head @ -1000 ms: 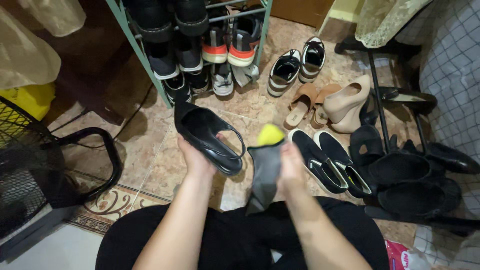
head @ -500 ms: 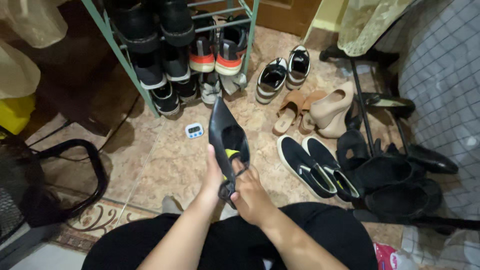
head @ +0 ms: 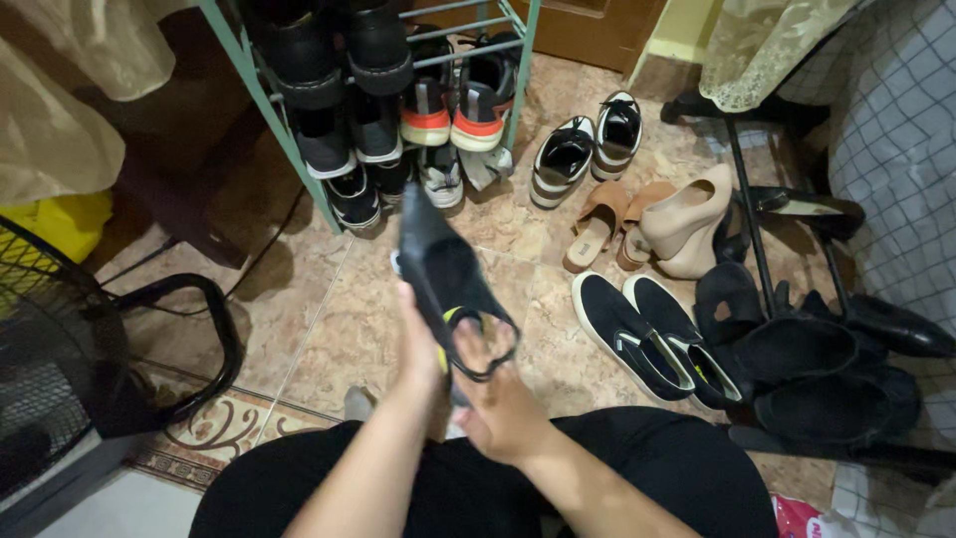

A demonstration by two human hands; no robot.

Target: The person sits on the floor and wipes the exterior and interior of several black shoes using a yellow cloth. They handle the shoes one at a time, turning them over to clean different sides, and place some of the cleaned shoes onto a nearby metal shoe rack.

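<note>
A: Where is the black shoe (head: 445, 277) now?

B: It is up in the air over the floor (head: 339, 329), toe toward the shoe rack (head: 329, 149). The left hand (head: 420, 344) grips its side with closed fingers.

A: And the right hand (head: 498, 399)?

B: It is closed near the heel strap, pressing a cloth (head: 450, 317) with a yellow part into the shoe; most of it is hidden.

A: How far is the work?

B: I think the wiping is in the middle. The slip-on shoes (head: 657, 334) and beige heels (head: 687, 214) lie on the floor, not touched

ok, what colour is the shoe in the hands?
Black, a slingback shoe held by the left hand; the right hand is at its heel strap. Head view.
</note>
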